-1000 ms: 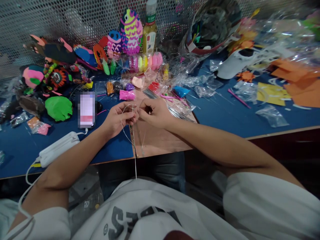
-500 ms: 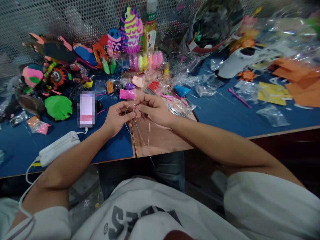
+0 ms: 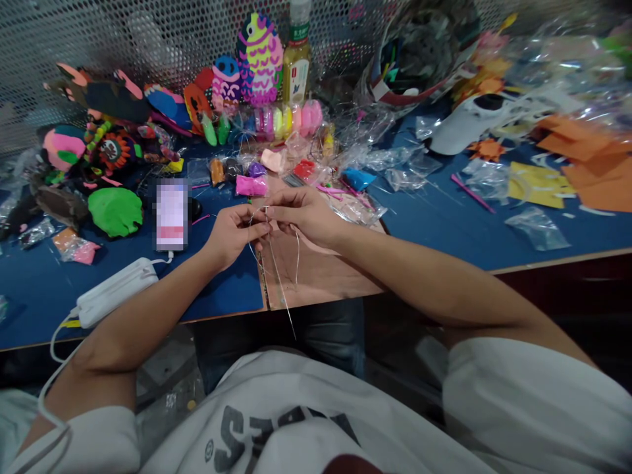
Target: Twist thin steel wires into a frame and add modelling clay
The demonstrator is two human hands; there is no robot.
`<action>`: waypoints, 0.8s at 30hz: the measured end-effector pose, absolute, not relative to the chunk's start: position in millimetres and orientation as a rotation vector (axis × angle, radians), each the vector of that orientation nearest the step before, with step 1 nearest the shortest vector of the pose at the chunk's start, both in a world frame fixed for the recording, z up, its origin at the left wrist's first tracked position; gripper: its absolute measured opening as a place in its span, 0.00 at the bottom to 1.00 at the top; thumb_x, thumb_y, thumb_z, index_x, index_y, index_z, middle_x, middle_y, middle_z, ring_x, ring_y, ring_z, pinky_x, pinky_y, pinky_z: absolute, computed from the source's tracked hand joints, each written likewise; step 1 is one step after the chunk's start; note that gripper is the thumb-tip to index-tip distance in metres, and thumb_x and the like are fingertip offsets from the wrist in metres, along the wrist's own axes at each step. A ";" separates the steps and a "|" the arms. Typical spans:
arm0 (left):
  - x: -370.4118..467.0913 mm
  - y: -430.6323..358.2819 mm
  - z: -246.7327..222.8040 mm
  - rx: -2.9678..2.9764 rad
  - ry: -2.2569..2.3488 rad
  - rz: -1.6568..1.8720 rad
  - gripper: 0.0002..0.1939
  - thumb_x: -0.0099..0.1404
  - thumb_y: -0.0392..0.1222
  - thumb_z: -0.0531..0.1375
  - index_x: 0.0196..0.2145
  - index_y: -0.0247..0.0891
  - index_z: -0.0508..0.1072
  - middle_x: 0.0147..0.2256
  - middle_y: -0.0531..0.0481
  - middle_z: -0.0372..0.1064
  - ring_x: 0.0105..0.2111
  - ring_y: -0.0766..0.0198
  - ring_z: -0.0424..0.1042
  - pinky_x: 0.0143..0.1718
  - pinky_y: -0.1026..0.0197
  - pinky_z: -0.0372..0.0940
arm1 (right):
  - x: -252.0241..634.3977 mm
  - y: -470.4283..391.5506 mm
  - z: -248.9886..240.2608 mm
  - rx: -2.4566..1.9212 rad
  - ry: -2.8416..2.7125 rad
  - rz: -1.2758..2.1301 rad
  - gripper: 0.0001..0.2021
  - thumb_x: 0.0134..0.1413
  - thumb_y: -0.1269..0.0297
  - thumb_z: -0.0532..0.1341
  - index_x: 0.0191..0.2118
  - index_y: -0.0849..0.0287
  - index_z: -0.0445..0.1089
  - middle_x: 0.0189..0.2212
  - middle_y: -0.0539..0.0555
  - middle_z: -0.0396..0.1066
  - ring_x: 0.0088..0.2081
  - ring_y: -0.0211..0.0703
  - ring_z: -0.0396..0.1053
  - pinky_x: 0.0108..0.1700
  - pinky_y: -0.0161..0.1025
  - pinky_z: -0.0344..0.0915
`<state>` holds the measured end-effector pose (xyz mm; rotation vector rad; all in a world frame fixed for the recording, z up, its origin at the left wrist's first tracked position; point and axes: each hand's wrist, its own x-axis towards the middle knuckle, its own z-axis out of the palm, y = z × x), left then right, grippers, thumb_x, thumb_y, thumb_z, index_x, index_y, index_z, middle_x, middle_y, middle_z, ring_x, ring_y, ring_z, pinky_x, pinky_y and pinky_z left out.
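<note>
Thin silvery wire (image 3: 282, 284) is pinched between both hands above the front of the wooden board (image 3: 326, 276). My left hand (image 3: 233, 232) is closed on the wire from the left, with thumb and forefinger pressed together. From the right, my right hand (image 3: 306, 214) grips it too, its fingertips almost touching the left ones. Part of the wire bends into a loop by the left fingers; long loose ends hang down, one past the table's front edge. How the strands cross between the fingertips is hidden.
A phone (image 3: 172, 214) and a white power bank (image 3: 117, 293) lie left of my hands. Clay packets such as a pink one (image 3: 251, 185), and more wires (image 3: 348, 212), lie just behind. Painted figures, a bottle (image 3: 296, 62) and orange sheets (image 3: 600, 171) stand or lie farther off.
The wire has turned between my fingers: its loop looks narrower and the long hanging end has swung slightly left. Both hands stay in nearly the same place.
</note>
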<state>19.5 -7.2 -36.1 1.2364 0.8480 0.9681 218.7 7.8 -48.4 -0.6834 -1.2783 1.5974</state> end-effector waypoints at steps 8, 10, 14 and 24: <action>20.2 -8.7 -35.5 1.215 0.850 0.941 0.17 0.53 0.43 0.81 0.34 0.35 0.79 0.29 0.50 0.81 0.26 0.64 0.81 0.23 0.65 0.72 | 220.9 6.3 -49.3 -0.713 -1.218 1.611 0.15 0.56 0.53 0.81 0.33 0.58 0.83 0.22 0.48 0.74 0.22 0.31 0.62 0.22 0.31 0.53; 20.3 -8.7 -36.4 1.217 0.852 0.940 0.18 0.53 0.43 0.82 0.33 0.35 0.79 0.29 0.49 0.80 0.26 0.64 0.81 0.24 0.65 0.73 | 220.3 5.6 -48.3 -0.730 -1.251 1.575 0.15 0.55 0.53 0.82 0.33 0.59 0.83 0.24 0.49 0.76 0.22 0.31 0.62 0.21 0.32 0.52; 20.0 -8.2 -37.8 1.219 0.860 0.920 0.19 0.54 0.46 0.82 0.33 0.35 0.79 0.27 0.49 0.81 0.26 0.63 0.81 0.25 0.64 0.75 | 218.1 3.2 -42.6 -0.764 -1.278 1.523 0.14 0.53 0.57 0.82 0.32 0.60 0.83 0.22 0.49 0.75 0.21 0.31 0.62 0.21 0.33 0.57; 19.2 -10.1 -34.9 1.217 0.856 0.904 0.14 0.55 0.42 0.80 0.31 0.35 0.80 0.27 0.48 0.81 0.26 0.64 0.81 0.26 0.64 0.75 | 222.9 9.3 -45.3 -0.658 -1.334 1.596 0.16 0.52 0.55 0.84 0.33 0.61 0.84 0.26 0.52 0.80 0.25 0.33 0.71 0.27 0.33 0.68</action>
